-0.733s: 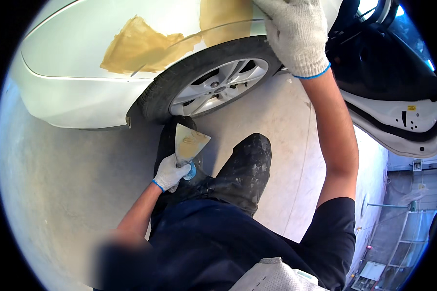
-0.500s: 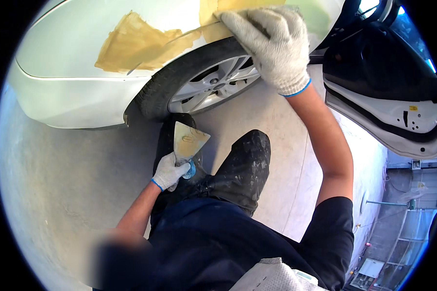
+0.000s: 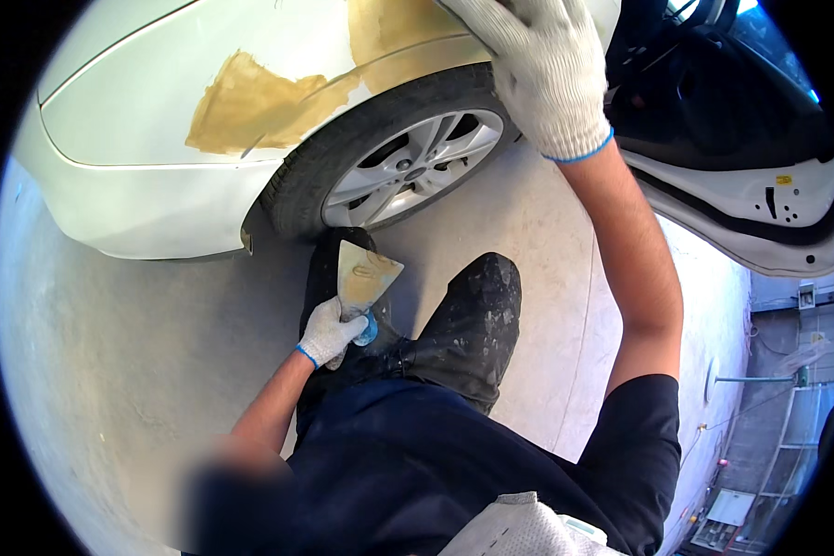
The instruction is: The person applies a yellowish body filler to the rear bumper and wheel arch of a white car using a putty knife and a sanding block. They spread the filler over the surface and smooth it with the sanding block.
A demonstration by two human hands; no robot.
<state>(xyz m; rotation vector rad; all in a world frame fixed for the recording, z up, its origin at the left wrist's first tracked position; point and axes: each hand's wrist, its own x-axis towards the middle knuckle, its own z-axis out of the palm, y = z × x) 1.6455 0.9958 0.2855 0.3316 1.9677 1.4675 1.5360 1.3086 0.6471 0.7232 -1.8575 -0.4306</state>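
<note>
My left hand, in a white knit glove, is closed round a putty knife above my left thigh. Its wide, pale blade points away from me and carries tan filler; a blue part shows beside my fingers. My right hand, gloved too, reaches up to the white car body panel above the wheel. Its thumb and fingers bend together and run past the top edge of the picture, so whatever they hold is hidden. Tan filler patches cover the panel left of that hand and along the wheel arch.
Below the arch stands a tyre with a silver wheel rim. An opened car door juts out at the right. My knees are bent close to the wheel on the concrete floor. Shelving or a rack stands far right.
My right hand has moved up, its fingertips now beyond the top edge. The view has shifted slightly, showing more of the wheel. My left hand keeps its hold on the putty knife.
</note>
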